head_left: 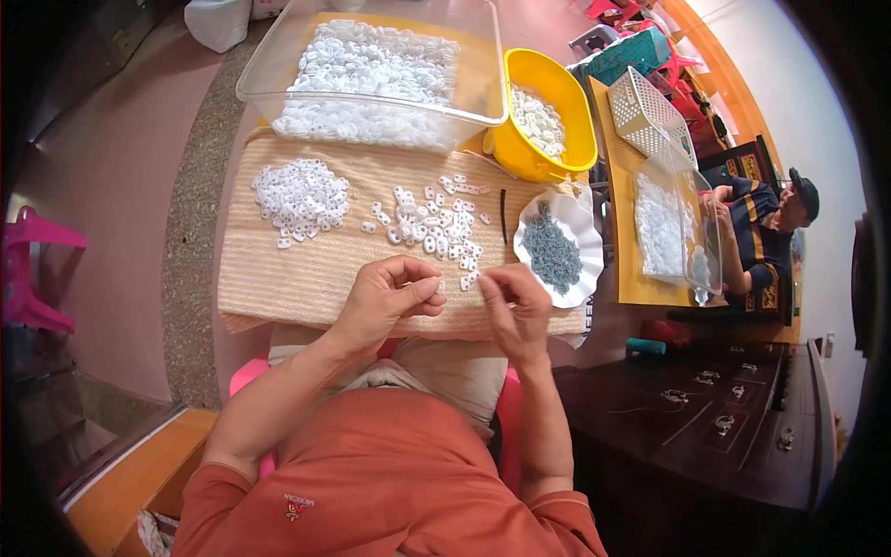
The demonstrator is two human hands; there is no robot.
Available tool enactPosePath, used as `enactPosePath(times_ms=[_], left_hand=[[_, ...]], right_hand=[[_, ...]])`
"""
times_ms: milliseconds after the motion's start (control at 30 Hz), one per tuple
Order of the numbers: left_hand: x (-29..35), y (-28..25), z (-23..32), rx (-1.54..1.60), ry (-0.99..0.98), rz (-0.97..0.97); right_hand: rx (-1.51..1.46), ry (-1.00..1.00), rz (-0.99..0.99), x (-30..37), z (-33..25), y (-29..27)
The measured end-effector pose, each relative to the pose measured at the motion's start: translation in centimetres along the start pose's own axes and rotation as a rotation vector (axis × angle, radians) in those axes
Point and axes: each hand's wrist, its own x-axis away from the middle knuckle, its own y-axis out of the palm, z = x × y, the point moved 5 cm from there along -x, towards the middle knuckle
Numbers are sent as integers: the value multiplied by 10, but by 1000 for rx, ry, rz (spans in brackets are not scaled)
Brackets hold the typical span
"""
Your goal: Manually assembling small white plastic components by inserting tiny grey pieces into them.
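Note:
My left hand [394, 295] is closed in a pinch just above the front of a cloth-covered table, with a small white plastic piece [440, 286] showing at its fingertips. Close by on the right, my right hand [513, 308] also pinches; whatever lies between its fingers is too small to make out. Just beyond both hands spreads a loose scatter of small white plastic pieces with holes [436, 221]. Beside the right hand, a white wavy-rimmed bowl [591, 252] holds a heap of tiny dark grey parts [550, 255].
A denser pile of white pieces [300, 198] lies left. Behind stand a clear plastic bin [483, 56] of white parts and a yellow tub [580, 121]. A thin black stick [504, 217] lies near the bowl. At right, another person [761, 223] works at a wooden table [631, 290].

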Motion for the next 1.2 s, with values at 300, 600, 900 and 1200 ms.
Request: enactPosePath(times_ms=[300, 600, 900, 1200], left_hand=[[2, -2, 2, 48, 13, 48], [3, 0, 6, 57, -5, 65], [2, -3, 2, 52, -11, 71], [1, -2, -4, 31, -4, 37]], right_hand=[[711, -69, 91, -24, 8, -29], [762, -146, 115, -25, 8, -20], [684, -222, 211, -20, 12, -17], [600, -142, 284, -16, 10, -26]])
